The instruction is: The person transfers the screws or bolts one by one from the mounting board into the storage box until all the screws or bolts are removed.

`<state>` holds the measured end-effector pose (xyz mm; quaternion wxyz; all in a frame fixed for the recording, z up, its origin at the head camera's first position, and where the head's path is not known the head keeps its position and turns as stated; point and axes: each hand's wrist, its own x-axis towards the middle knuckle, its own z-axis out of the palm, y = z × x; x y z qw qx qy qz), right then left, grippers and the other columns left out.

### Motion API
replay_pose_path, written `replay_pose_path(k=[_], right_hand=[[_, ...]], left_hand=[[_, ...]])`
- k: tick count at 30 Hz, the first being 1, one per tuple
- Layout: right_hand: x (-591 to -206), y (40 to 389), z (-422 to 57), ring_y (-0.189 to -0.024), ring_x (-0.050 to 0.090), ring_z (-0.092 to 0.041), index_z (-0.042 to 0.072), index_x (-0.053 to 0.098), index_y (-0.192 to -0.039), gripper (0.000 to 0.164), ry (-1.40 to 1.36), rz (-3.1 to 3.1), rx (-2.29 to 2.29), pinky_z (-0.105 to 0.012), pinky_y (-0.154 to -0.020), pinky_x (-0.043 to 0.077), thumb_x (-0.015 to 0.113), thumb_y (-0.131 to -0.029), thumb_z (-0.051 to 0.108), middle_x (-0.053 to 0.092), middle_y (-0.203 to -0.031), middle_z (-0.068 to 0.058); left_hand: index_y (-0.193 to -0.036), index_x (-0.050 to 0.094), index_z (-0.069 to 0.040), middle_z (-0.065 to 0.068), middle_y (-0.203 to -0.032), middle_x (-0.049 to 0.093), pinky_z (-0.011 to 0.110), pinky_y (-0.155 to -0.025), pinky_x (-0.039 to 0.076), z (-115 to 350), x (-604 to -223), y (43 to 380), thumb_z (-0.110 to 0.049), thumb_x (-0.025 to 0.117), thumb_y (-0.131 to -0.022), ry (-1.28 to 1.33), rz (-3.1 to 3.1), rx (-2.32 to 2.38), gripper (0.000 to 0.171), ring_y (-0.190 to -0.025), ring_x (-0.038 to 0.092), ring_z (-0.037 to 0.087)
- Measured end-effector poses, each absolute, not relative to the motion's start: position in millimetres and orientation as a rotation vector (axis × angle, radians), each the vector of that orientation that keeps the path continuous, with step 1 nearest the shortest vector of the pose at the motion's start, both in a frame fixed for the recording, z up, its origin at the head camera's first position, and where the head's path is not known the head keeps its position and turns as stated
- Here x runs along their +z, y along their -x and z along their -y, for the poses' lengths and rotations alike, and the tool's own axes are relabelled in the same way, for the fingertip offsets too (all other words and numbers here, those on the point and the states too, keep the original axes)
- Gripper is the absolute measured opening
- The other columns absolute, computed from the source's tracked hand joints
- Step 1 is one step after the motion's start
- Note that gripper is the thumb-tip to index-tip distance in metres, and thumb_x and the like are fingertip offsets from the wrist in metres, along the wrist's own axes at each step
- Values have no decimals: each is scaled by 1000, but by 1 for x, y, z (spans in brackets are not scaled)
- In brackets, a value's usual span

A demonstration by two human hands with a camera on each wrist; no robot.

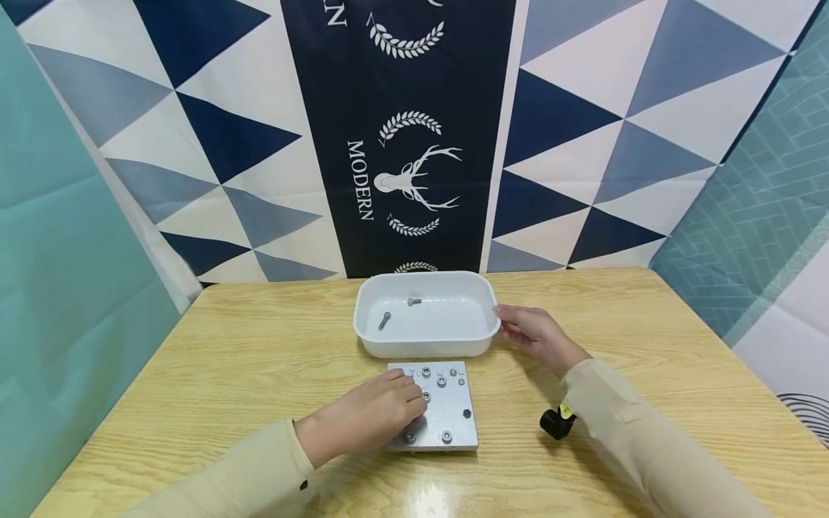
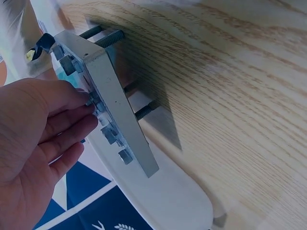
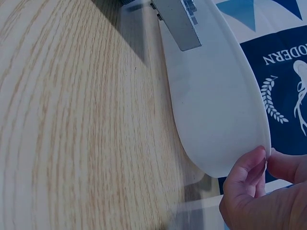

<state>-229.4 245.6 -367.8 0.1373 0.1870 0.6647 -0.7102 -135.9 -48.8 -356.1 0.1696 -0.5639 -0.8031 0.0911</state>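
Note:
In the head view, a thick metal plate (image 1: pixel 450 421) with several socket-head bolts lies on the table in front of a white plastic tray (image 1: pixel 424 349). My left hand (image 1: pixel 365 414) is over the plate's left side. Its thumb and index finger pinch a bolt head (image 2: pixel 90 99) on the plate's face, as the left wrist view shows. Threaded bolt ends (image 2: pixel 111 38) stick out from the plate's underside. At the tray's right end, my right hand (image 1: pixel 534 334) grips the rim between thumb and fingers. Two loose bolts, one at the left (image 1: pixel 385 321) and one farther back (image 1: pixel 414 302), lie inside the tray.
A wooden table (image 1: pixel 259 345) carries everything. Behind it hangs a patterned cloth (image 1: pixel 414 93) with a deer motif, and teal fabric (image 1: pixel 71 273) borders the left. A small black device (image 1: pixel 555 424) with a yellow label sits by my right sleeve.

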Motion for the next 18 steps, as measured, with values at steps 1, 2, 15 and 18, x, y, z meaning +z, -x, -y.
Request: replay_pose_path(k=[1, 2, 15, 18], right_hand=[[-368, 229, -246, -73, 56, -4, 1, 41, -142, 54, -543, -1924, -2052, -16, -72, 53, 59, -94, 18, 62, -88, 4], [-368, 230, -246, -74, 56, -4, 1, 41, -142, 54, -546, -1921, -2051, -16, -72, 53, 59, -94, 19, 62, -88, 4], [-368, 230, -247, -72, 56, -4, 1, 41, -142, 54, -537, -1924, -2054, -16, -71, 53, 59, -94, 19, 62, -83, 6], [-369, 230, -247, -73, 57, -4, 0, 41, -142, 54, -537, -1928, -2052, -16, -71, 53, 59, -94, 19, 63, -84, 6]], left_hand=[[-89, 64, -17, -8, -90, 67, 22, -83, 48, 49, -356, 136, -15, 59, -91, 1603, 2282, 260, 6, -87, 62, 8], [-90, 64, -17, -8, -91, 67, 22, -83, 48, 49, -356, 136, -15, 59, -91, 1603, 2284, 262, 6, -87, 62, 8], [-90, 65, -16, -7, -91, 67, 22, -83, 48, 47, -354, 137, -15, 64, -85, 1615, 2293, 259, 4, -87, 62, 8], [-89, 65, -15, -7, -90, 68, 22, -82, 49, 47, -353, 136, -14, 66, -84, 1619, 2298, 251, 5, -87, 62, 8]])
